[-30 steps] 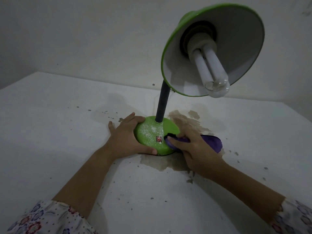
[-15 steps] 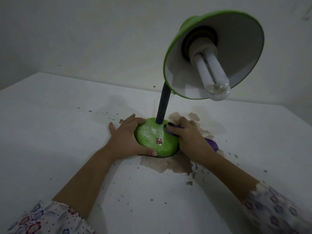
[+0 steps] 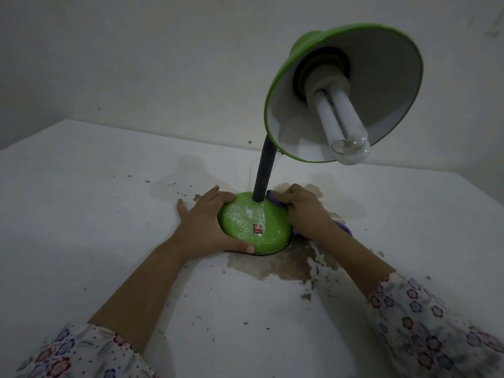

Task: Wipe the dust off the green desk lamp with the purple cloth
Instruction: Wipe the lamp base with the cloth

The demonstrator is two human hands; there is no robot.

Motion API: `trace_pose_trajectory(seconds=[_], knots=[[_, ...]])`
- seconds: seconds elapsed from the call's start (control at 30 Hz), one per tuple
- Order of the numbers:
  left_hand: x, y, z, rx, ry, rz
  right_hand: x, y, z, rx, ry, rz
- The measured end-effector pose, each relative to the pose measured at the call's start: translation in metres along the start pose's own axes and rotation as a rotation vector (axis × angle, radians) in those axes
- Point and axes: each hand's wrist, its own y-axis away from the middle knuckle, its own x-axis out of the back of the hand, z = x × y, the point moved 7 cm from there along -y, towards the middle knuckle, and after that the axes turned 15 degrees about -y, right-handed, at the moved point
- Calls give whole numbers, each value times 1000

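The green desk lamp (image 3: 256, 223) stands near the middle of the white bench (image 3: 81, 214), its round base flat on the surface and its black flexible neck (image 3: 263, 170) rising toward 12 o'clock, then carrying the green shade (image 3: 387, 85) up at about 1 o'clock with a white twin-tube bulb (image 3: 341, 124) poking out of it. White dust speckles the top of the base from the neck down to a small red switch (image 3: 257, 229) — most of it on the 9 to 12 o'clock part.

The left hand (image 3: 203, 226) cups the base from 9 o'clock, its grip curled round the rim with the thumb lying along the near edge at about 7 o'clock and the fingers wrapped over the far edge.

The right hand (image 3: 304, 211) presses the purple cloth (image 3: 342, 227) against the base at 2 to 3 o'clock, fingers bent over the cloth and holding it. Half a second ago this hand sat lower on the right side; a second ago it was at roughly 4 o'clock near the switch, so it has swept up round the rim toward the neck. Only a sliver of cloth shows beyond the fingertips and a fold behind the wrist — how it is bunched under the palm is hard to tell.

Brown stains (image 3: 275, 266) spread across the bench at the 5 o'clock side of the base, and both floral sleeves (image 3: 425, 323) show at the bottom corners.
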Motion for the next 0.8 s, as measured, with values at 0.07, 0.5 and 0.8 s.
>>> trace_pose_trajectory(seconds=[0.07,0.5,0.8], knots=[[0,0,1,-3,-1,0,3,17,-5,1,-8,7],[2,1,3,-7,-19,-3,9,101,-46,123,-162,-69],[3,2,4,-12,-32,3,14,18,-11,-301,54,-21]])
